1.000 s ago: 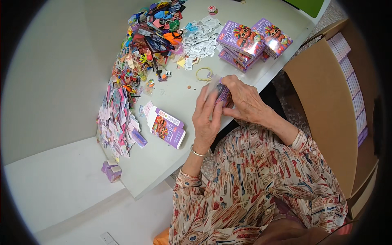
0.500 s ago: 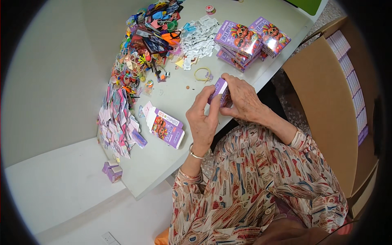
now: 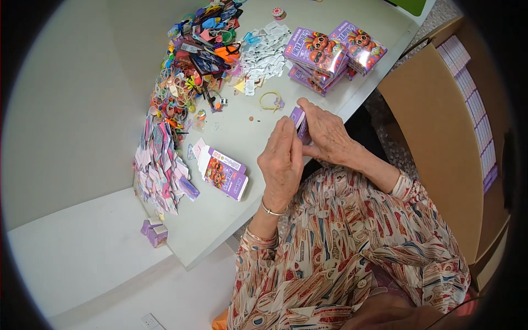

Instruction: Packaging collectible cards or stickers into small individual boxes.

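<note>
Over the table's near edge I hold a small purple cardboard box between both hands. My right hand grips it along its right side, with the fingers wrapped behind. My left hand is closed at the box's near left side, fingers pressed together against it; its thumb is hidden. Much of the box is covered by my hands. Left of them, an open purple carton with a cartoon picture lies on the table, its white flaps raised.
Closed purple boxes are stacked at the table's far right. Heaps of small toys, white sachets and pink-purple packets line the left and far side. A yellow band lies centrally. A large brown carton holding stacked packs stands at right.
My left hand has turned and its fingers have swung over the near side of the box, covering more of it. My right hand keeps its hold.
</note>
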Demonstrator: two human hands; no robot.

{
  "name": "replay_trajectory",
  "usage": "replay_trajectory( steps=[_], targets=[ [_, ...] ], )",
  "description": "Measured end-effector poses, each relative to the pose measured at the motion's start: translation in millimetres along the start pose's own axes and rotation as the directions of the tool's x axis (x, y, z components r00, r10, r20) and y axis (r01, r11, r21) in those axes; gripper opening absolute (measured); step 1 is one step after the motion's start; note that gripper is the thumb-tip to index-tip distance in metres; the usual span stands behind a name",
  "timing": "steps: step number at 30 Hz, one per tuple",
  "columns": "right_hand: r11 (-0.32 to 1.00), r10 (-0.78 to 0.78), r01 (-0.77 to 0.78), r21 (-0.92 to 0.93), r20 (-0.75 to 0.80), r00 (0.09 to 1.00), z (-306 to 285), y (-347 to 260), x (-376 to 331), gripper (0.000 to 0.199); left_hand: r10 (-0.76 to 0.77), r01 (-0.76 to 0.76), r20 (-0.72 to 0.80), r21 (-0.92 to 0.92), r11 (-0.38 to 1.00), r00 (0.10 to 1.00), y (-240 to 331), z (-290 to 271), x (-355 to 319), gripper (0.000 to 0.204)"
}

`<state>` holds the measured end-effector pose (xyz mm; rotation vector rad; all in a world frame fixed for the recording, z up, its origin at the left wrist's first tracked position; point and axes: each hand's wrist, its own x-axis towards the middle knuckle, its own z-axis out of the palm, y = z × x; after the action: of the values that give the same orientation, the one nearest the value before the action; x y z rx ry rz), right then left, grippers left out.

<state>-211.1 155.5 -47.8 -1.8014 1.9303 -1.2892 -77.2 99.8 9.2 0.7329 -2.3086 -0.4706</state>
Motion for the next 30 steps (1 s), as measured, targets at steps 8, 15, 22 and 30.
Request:
replay_trajectory(
  steps=[8,15,22,30],
  targets=[
    [0.997,-0.073,0.073,0.008,-0.046,0.996,-2,5,-1,0.108,0.091,-0.096,0.053,0.119,0.988,0.994,6,6,-10,0.044],
    [0.993,-0.098,0.102,0.065,-0.066,0.993,-8,2,-1,0.101,0.015,-0.014,-0.003,0.100,0.995,1.000,7,9,-15,0.041],
    [0.995,-0.052,0.045,0.086,0.089,0.995,-12,-3,-1,0.092,0.103,-0.097,-0.071,0.087,0.992,0.992,-10,12,-27,0.043],
    [0.999,-0.023,0.017,0.049,0.106,0.994,-12,-1,-2,0.091,-0.065,0.057,-0.070,-0.110,0.992,0.995,-6,11,-28,0.044]
  ],
)
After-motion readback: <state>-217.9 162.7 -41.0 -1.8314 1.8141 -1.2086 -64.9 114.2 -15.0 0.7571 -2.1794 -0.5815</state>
